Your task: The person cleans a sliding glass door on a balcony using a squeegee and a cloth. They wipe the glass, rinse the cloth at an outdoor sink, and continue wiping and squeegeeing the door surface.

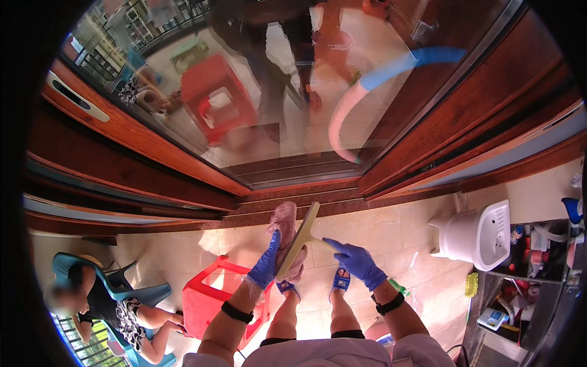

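Observation:
My left hand [266, 261], in a blue rubber glove, grips a mauve cloth [285, 220]. A pale yellow squeegee [298, 241] lies with its long blade against the cloth. My right hand [360, 264], also gloved in blue, holds the squeegee by its handle, index finger stretched along it. Both hands are above the tiled floor, in front of the track of a sliding door. The door's glass pane [284, 91], in a reddish wood frame, rises beyond them and reflects a red stool and part of the surroundings.
A red plastic stool [202, 293] stands close by my left arm. Farther left, a person [101, 293] sits on a blue plastic chair [151, 293]. At the right are a white washbasin [493, 234], a yellow-green brush [471, 284] and a dark shelf unit [518, 275] filled with household items.

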A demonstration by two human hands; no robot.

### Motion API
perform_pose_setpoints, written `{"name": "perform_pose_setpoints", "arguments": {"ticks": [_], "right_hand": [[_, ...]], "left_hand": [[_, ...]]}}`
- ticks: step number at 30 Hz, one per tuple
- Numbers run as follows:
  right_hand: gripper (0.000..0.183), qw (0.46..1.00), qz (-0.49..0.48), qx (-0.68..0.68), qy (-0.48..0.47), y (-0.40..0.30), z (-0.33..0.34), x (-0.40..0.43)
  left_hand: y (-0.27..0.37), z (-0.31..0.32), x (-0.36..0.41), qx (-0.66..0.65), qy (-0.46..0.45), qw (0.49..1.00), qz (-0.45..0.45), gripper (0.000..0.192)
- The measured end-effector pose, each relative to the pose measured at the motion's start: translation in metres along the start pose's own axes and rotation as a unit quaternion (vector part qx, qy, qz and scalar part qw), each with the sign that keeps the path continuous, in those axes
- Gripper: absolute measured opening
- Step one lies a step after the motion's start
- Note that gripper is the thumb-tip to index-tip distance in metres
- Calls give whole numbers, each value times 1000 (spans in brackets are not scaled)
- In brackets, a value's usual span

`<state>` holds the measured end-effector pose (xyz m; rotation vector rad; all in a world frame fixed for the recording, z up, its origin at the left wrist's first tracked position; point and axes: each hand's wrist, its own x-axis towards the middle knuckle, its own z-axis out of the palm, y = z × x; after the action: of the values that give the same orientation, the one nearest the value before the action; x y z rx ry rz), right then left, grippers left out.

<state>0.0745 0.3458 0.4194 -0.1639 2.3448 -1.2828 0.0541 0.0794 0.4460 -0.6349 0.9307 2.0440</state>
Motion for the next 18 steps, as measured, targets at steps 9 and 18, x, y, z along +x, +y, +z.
{"name": "perform_pose_setpoints", "arguments": {"ticks": [9, 18], "right_hand": [[58, 780, -222, 500, 305, -91, -96, 97], [52, 781, -331, 202, 489, -107, -60, 200]], "left_hand": [[-46, -34, -38, 21, -52, 997, -51, 88], [-81, -100, -36, -61, 53, 997, -11, 70]]}}
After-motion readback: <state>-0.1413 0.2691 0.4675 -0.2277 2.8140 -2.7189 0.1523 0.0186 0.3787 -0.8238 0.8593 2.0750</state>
